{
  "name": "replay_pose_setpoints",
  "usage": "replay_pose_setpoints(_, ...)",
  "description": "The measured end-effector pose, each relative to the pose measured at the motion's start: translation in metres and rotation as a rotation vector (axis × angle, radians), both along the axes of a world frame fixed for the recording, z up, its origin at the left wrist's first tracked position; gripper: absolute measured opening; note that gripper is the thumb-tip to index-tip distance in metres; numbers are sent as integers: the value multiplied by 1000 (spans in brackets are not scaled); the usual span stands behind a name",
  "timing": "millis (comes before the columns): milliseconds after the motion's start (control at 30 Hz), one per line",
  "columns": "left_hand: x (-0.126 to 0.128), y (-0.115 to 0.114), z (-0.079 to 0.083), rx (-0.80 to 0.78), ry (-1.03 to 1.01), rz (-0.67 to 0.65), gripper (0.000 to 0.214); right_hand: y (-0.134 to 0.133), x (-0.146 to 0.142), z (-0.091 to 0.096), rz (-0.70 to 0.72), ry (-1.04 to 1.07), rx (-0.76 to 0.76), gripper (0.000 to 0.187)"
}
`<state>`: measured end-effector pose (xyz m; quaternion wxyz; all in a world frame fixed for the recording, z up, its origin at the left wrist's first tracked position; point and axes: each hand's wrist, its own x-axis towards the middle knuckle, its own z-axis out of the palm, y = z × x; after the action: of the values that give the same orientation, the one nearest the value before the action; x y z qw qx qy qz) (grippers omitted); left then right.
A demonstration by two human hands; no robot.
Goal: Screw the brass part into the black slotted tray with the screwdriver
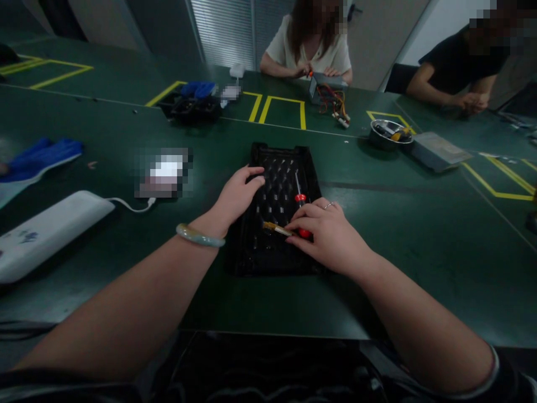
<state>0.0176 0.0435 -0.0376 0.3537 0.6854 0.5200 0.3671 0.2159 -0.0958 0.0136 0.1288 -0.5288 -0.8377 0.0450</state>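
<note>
A black plastic tray (pixel 272 260) with a patterned bottom lies in front of me on the green table. My left hand (pixel 235 196) rests at its left rim, thumb and forefinger apart, holding nothing that I can see. Over the tray's right side, my right hand (pixel 325 229) has its fingers closed around a slim tool (pixel 274 227) with a yellowish end and a pale metallic part; its exact kind is unclear. A screwdriver (pixel 300 198) with a red and black handle lies in the tray, its shaft pointing away, partly covered by my right fingers.
Left of the tray are a phone (pixel 163 173) on a white cable, a long white case (pixel 54 235) and blue gloves (pixel 46 157). Farther back stand another black tray (pixel 191 109) and a metal bowl (pixel 390 134) beside a grey box (pixel 438 151). Two people sit opposite, one touching a wired metal unit (pixel 331 89).
</note>
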Motion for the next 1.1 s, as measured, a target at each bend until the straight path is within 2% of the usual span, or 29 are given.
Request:
replay_pose_setpoints(200, 1, -1, 1, 19, 0, -17, 35, -1, -1, 1, -41, -15, 21, 23)
replay_pose_setpoints(400, 0, 1, -1, 22, -11, -11, 33, 4, 9, -3, -187, 53, 60, 33)
replay_pose_setpoints(567, 1, -2, 2, 10, -10, -7, 33, 5, 10, -4, -273, -55, -3, 52)
replay_pose_setpoints(767, 2, -2, 3, 20, 14, -9, 32, 5, 6, 0, -243, -38, -57, 37)
replay_pose_setpoints(867, 1, -1, 2, 10, 8, -6, 32, 5, 5, 0, -304, 125, -48, 33)
replay_pose_setpoints(1000, 1, -2, 3, -8, 2, -6, 32, 7, 9, -2, -382, 652, -70, 30)
replay_pose_setpoints(1100, 1, -4, 5, -32, 7, 2, 32, 12, 17, -2, -459, 1014, -49, 34)
